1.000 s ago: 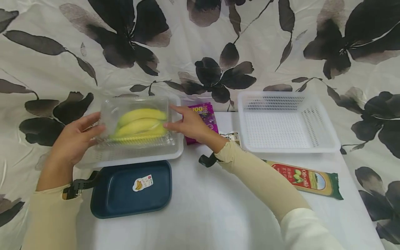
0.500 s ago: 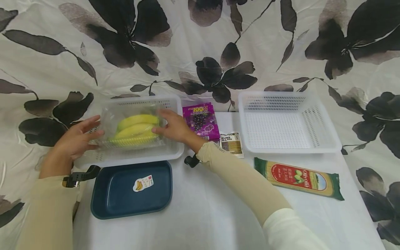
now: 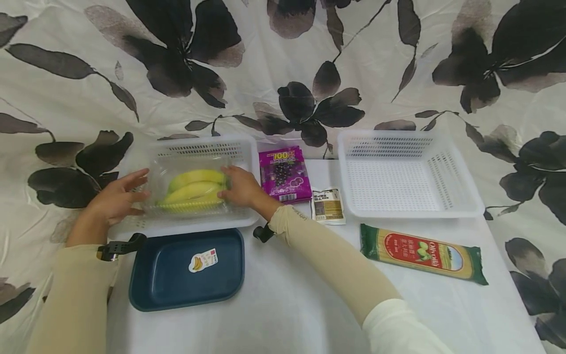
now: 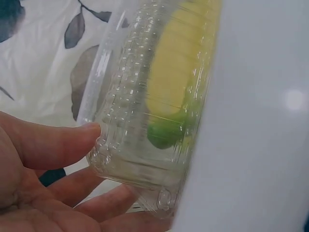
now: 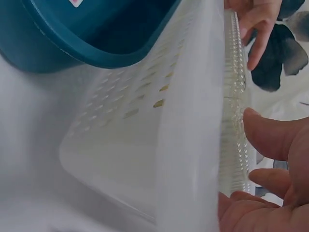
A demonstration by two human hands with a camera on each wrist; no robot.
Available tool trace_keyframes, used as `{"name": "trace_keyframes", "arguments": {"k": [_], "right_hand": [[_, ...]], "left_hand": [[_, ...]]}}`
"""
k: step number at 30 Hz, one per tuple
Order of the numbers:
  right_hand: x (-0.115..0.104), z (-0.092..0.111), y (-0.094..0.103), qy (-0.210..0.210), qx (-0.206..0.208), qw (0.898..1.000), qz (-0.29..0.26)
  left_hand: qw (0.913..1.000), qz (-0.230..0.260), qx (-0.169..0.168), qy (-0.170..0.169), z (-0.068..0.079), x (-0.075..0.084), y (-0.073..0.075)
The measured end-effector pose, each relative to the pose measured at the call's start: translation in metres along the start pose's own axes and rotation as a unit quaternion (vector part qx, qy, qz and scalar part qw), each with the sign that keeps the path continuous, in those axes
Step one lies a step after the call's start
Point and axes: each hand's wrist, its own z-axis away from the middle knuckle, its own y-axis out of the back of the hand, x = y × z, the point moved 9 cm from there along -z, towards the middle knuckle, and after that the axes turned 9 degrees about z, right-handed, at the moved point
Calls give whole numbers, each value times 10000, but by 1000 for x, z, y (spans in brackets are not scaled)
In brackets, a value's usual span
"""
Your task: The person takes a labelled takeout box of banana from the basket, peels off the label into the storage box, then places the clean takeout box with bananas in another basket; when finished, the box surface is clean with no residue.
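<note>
A clear plastic box [image 3: 192, 164] with yellow bananas [image 3: 192, 191] inside sits within the left white basket [image 3: 199, 226] in the head view. My left hand [image 3: 116, 198] holds the box's left end. In the left wrist view, the thumb [image 4: 67, 142] touches the box's corner and the other fingers lie beyond its end; a banana's green tip shows through the plastic. My right hand [image 3: 244, 189] holds the right end, its thumb [image 5: 270, 137] close against the ridged side in the right wrist view. The basket wall hides the box's lower part there.
A dark blue tray [image 3: 177, 290] with a banana sticker stands in front of the left basket. Right of it lie a purple packet [image 3: 285, 174] and a small sachet [image 3: 327, 206]. A second white basket [image 3: 409, 214] stands at the right, with a pasta packet [image 3: 424, 254] in front.
Both hands have brought the box of bananas down and slightly toward me into the left basket. My right hand has shifted left, uncovering the purple packet and the sachet.
</note>
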Motion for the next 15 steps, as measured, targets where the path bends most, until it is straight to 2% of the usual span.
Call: {"name": "trace_keyframes", "arguments": {"k": [9, 12, 15], "right_hand": [[1, 1, -1, 27, 14, 10000, 24], [2, 1, 0, 48, -10, 9999, 101], [2, 1, 1, 118, -33, 9999, 101]], "left_hand": [[9999, 98, 112, 48, -3, -4, -1], [9997, -70, 219, -10, -3, -1, -2], [9987, -278, 378, -174, -3, 8, -6]]}}
